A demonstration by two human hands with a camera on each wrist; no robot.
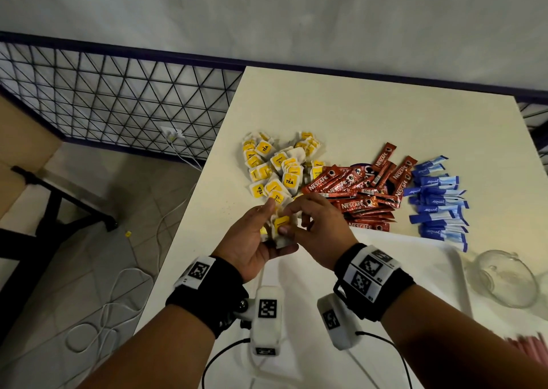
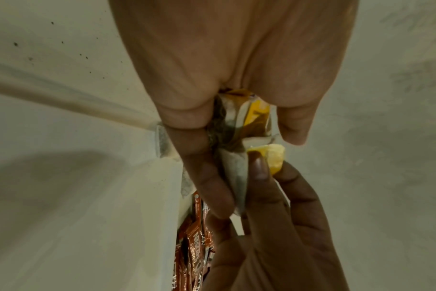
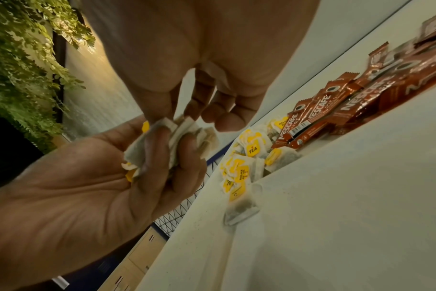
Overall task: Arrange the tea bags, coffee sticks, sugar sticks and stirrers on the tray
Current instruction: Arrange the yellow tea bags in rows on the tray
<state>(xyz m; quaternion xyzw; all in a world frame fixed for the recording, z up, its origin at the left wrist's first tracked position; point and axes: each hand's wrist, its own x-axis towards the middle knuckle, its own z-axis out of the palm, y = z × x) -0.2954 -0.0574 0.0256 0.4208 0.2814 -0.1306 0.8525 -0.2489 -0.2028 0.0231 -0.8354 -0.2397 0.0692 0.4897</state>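
Note:
My left hand (image 1: 262,231) holds a small bundle of tea bags (image 1: 281,225) just above the table's near left part. The right hand (image 1: 296,221) meets it and pinches one bag of the bundle by its yellow tag (image 2: 274,157). In the right wrist view the bundle (image 3: 172,137) sits between the left fingers (image 3: 157,149). The loose pile of tea bags (image 1: 278,166) lies beyond the hands. Red coffee sticks (image 1: 364,190) lie to its right, then blue sugar sticks (image 1: 436,199). The white tray (image 1: 421,270) lies under and right of my right wrist. Pink stirrers (image 1: 527,344) show blurred at the lower right.
A clear glass jar (image 1: 504,282) lies on its side right of the tray. The white table (image 1: 355,116) ends at its left edge beside my left arm, with cables on the floor (image 1: 98,323) below. A wire-grid fence (image 1: 118,98) stands behind.

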